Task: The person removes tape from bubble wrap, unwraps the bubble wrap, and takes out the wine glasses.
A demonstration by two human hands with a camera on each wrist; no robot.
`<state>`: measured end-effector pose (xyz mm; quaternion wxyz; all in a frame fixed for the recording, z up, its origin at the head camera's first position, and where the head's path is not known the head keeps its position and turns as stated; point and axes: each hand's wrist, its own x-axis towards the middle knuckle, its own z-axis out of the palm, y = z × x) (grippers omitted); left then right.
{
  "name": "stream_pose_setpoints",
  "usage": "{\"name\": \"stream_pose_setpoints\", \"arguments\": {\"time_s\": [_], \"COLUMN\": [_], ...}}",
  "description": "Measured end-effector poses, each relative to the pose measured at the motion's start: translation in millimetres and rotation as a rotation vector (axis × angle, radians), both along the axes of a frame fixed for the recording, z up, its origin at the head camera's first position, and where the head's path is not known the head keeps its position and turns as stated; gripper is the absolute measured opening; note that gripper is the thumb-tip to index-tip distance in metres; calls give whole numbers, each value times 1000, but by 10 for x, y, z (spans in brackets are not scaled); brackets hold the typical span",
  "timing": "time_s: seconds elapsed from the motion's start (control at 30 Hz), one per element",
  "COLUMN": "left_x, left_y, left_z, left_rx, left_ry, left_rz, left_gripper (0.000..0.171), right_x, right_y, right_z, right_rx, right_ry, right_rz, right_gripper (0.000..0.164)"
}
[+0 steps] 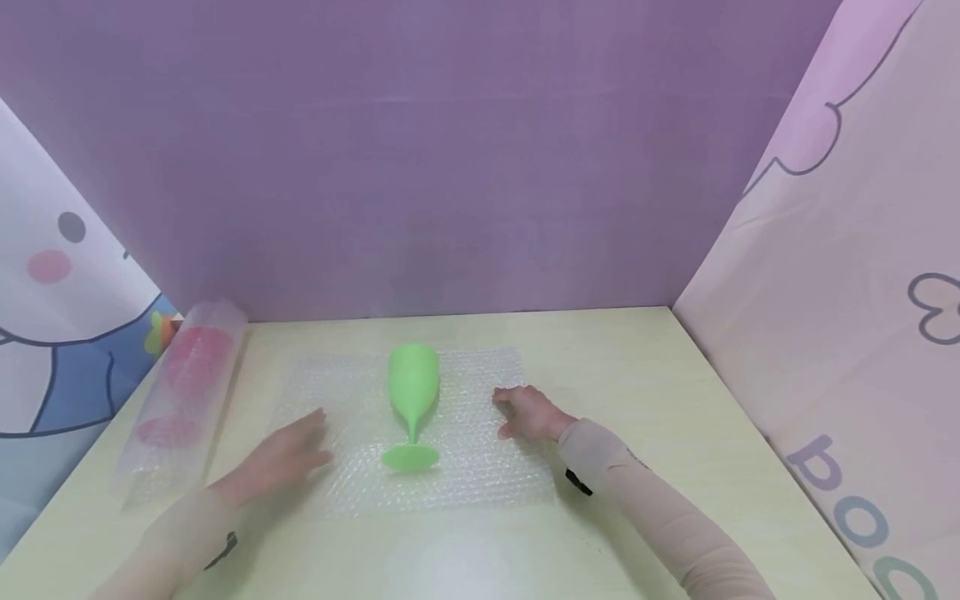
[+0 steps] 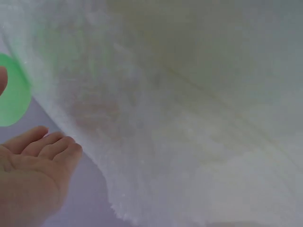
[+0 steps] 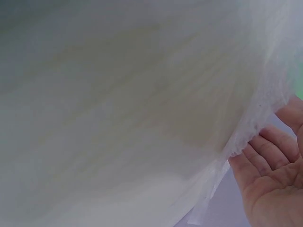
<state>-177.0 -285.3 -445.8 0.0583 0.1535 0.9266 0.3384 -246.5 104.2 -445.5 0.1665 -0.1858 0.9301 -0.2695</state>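
A light green goblet (image 1: 412, 387) lies on its side on a sheet of bubble wrap (image 1: 480, 467), its foot towards me and its bowl pointing away. My left hand (image 1: 281, 458) hovers by the left edge of the sheet, fingers straight and thumb apart, as the left wrist view also shows with the hand (image 2: 40, 175) palm up. On the opposite side, my right hand (image 1: 531, 412) reaches over the right edge, fingers loosely extended. In the right wrist view the wrap's edge (image 3: 251, 125) runs right at the fingertips. Neither hand grips anything.
At the far left of the pale table (image 1: 615, 358) lies a roll of clear bubble wrap (image 1: 225, 333) with a pink goblet (image 1: 197, 358) inside. A purple backdrop (image 1: 450, 167) rises behind the table, and printed cloths (image 1: 825, 292) line both sides.
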Motion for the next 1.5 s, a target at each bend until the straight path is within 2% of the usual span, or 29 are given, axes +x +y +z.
{"name": "stream_pose_setpoints", "arguments": {"time_s": [0.23, 0.43, 0.8, 1.03, 1.17, 1.27, 1.5], "left_x": [-90, -151, -188, -187, -190, -191, -197], "left_y": [-13, -95, -178, -176, -172, -167, -182], "left_z": [-63, -140, -276, -271, -264, -279, -315], "left_rx": [-55, -72, 46, 77, 69, 77, 110], "left_ry": [-14, -36, -73, -115, -117, -112, -122], "left_rz": [-36, -31, 24, 42, 52, 50, 48], "left_gripper": [80, 86, 93, 96, 97, 98, 99], "right_x": [-4, -8, -4, 11, 5, -17, -127], "right_y": [-10, -27, -29, 10, 54, 109, 165], "right_z": [-1, 3, 11, -33, -49, -60, 3], "right_rx": [4, 1, 11, 2, -23, -60, -206], "right_ry": [6, 10, 14, 18, 40, 22, -58], "right_rz": [12, 13, 3, 15, 55, 69, -3], "right_gripper": [63, 64, 63, 64, 63, 63, 60]}}
